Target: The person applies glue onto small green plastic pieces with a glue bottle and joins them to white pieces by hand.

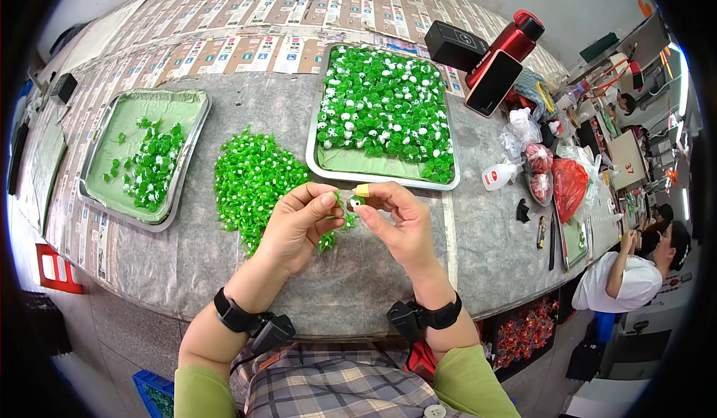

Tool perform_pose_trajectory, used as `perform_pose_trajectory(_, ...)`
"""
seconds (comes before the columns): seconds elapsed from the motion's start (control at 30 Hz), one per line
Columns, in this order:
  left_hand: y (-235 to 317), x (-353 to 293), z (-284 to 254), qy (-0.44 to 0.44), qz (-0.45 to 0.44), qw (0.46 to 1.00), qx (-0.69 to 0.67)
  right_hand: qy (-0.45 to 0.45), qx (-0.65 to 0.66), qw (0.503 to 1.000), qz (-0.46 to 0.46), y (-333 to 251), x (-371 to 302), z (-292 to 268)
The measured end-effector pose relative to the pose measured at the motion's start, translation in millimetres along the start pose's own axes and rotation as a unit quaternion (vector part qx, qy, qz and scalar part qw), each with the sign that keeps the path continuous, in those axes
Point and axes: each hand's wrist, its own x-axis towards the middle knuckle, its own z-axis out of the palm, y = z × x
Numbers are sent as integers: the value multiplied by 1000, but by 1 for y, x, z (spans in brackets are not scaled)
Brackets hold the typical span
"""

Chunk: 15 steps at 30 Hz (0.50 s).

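My left hand (299, 222) pinches a small green plastic piece (341, 198) between thumb and fingertips, over the front of the table. Close against it, my right hand (399, 220) pinches a small white eye-like piece (356, 203) with a dark dot; yellow tape wraps its index fingertip. Whether the two pieces touch, I cannot tell. Behind my left hand lies a loose heap of green and white pieces (258, 175). Beyond my hands stands a metal tray (373, 165) full of green pieces with white eye-like parts. Fewer such pieces lie in the tray on the left (112, 141).
On the right are a red bottle (506, 48), a phone (494, 83), a black box (455, 46), a white squeeze bottle (500, 175) and a red plastic bag (570, 186). Grey sheeting (343, 283) covers the table. A person in white (616, 280) sits beyond at the right.
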Motion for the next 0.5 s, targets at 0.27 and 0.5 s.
perform_pose_trajectory(0.27, -3, -2, 1, 14, 53, 995, 79, -22, 120, 990, 77, 3, -1, 0)
perform_pose_trajectory(0.5, -4, -2, 1, 10, 58, 994, 96, -17, 135, 986, 96, 0, 0, 2)
